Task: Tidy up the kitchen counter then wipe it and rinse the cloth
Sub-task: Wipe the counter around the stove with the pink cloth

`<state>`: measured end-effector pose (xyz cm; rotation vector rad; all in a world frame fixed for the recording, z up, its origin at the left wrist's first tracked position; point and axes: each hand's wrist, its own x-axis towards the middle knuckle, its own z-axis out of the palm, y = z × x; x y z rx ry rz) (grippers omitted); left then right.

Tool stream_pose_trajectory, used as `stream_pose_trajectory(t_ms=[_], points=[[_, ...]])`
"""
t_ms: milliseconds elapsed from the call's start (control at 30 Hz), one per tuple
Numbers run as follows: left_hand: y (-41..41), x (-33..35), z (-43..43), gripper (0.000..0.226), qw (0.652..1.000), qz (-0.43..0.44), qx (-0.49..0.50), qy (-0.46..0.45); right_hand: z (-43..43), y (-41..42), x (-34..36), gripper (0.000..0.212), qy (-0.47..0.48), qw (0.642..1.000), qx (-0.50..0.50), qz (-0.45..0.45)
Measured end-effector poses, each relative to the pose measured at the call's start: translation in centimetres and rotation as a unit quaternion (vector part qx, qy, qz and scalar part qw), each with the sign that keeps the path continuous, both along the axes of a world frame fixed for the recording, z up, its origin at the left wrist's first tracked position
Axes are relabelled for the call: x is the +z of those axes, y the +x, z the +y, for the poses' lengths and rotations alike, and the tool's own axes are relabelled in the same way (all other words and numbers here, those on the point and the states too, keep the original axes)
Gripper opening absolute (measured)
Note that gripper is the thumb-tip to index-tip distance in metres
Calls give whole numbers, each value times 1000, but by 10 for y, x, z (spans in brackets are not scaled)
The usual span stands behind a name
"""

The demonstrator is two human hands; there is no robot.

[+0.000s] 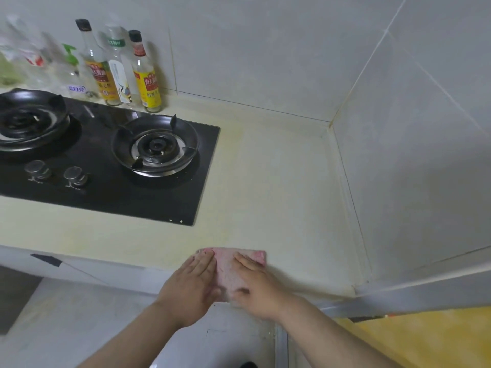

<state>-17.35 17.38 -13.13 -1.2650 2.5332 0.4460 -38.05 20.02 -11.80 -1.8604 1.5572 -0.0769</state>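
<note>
1. The wiping step looks to be in hand: the cream kitchen counter (279, 187) to the right of the gas hob (106, 166) is bare, and the bottles (119, 70) stand grouped against the wall tiles behind the hob, so the tidying seems done.
2. The pink cloth (228, 272) lies at the counter's front edge, its near end hanging just over the lip.
3. The left hand (191, 288) lies flat, fingers extended, pressing the cloth's left side; it grips nothing.
4. The right hand (257, 285) likewise rests palm-down and unclenched on the cloth's right side, the two hands just beside each other with the cloth showing between them.
5. Motion blur softens the near end of the cloth, so I cannot tell whether it is being folded or only flattened.
6. The next move probably calls for pushing the cloth away across the bare counter toward the corner, keeping even downward pressure.
7. Rinsing is not yet done; no sink is in view.
</note>
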Motion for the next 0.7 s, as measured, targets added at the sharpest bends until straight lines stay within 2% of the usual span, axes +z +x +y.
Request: stream_pose_trajectory(t_ms=[67,133,233,333,500,633,700], points=[[8,1,-2,69,1000,3,24,-5,-5,10,-1,61,-29,997,-60,-36],[11,2,-2,62,998,2,49,-25,-8,21,-3,53,-63,996,-62,-23],[2,-4,4,64,994,-5,87,-60,-9,36,-10,61,-84,996,-11,4],[-4,-12,7,63,991,1,116,-70,-17,38,-13,58,-83,997,-10,7],[19,-22,-6,63,996,-7,36,-82,-25,25,-12,64,-71,997,10,29],[9,0,-30,92,996,13,31,-85,-35,29,-12,63,-64,997,-18,49],[0,4,-43,103,999,-1,34,-42,-44,27,-12,63,-65,996,-22,61]])
